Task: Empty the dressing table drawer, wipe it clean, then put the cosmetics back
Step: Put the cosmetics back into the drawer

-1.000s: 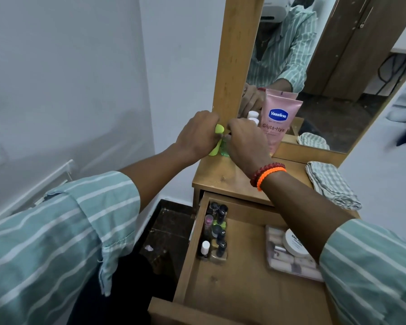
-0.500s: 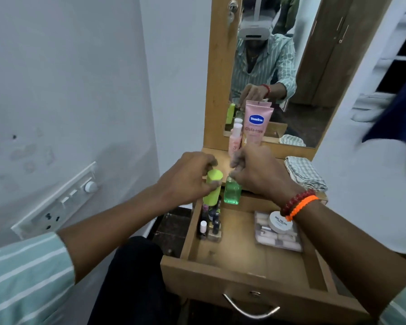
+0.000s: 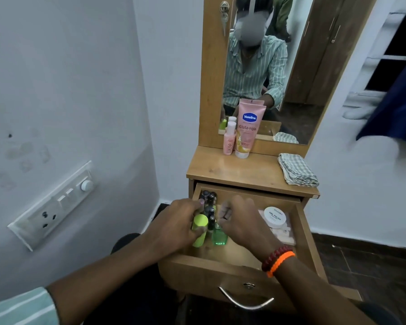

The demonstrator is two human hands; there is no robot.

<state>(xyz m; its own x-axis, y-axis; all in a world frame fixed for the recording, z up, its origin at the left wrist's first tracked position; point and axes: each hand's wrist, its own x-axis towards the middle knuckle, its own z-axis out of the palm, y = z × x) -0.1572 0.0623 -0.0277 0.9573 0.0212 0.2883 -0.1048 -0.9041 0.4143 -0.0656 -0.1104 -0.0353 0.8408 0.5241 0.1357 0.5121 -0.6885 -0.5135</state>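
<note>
White walls close in around the narrow wooden dressing table, its mirror [image 3: 288, 73] above the counter [image 3: 239, 170]. On that counter a pink lotion tube [image 3: 246, 130] and a small pink bottle [image 3: 229, 139] stand against the mirror's base, and a folded checked cloth [image 3: 298, 170] lies at the right edge. Below, the drawer [image 3: 300, 233] is pulled out. My left hand [image 3: 174, 228] has its fingers curled round a yellow-green tube [image 3: 199, 231], holding it upright at the drawer's left side, just beside a row of dark nail polish bottles [image 3: 209, 205]. My right hand [image 3: 242, 224] is curled over the top of a small green bottle [image 3: 219, 236], pinching it right next to the tube. Further right in the drawer a round white jar [image 3: 274, 216] sits on a flat palette [image 3: 284, 233]. A switch panel [image 3: 54, 207] is on the left wall.
</note>
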